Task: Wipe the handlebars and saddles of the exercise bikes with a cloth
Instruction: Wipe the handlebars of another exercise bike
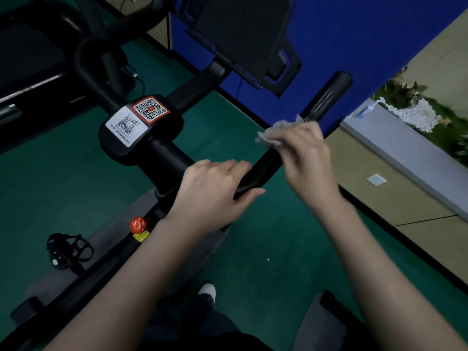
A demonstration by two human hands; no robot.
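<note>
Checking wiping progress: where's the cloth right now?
In the head view, right of centre: the right hand holds the cloth against the handlebar, just beyond the left hand gripping the same bar.

- The far stretch of the handlebar (329,95), from the cloth (276,130) to its tip, is bare.
- A blue panel (367,46) stands behind that tip; how near cannot be told.
- Midway along the handlebar, the right grip (304,153) presses the cloth on it. The left grip (215,191) wraps its near end.
- Left of the handlebar an open gap over the green floor (228,127) reaches to the centre block (141,127).
- Up and left of the handlebar's tip, a black screen holder (248,39) juts out.
- Right of the handlebar is open air above the tan floor (379,193).
</note>
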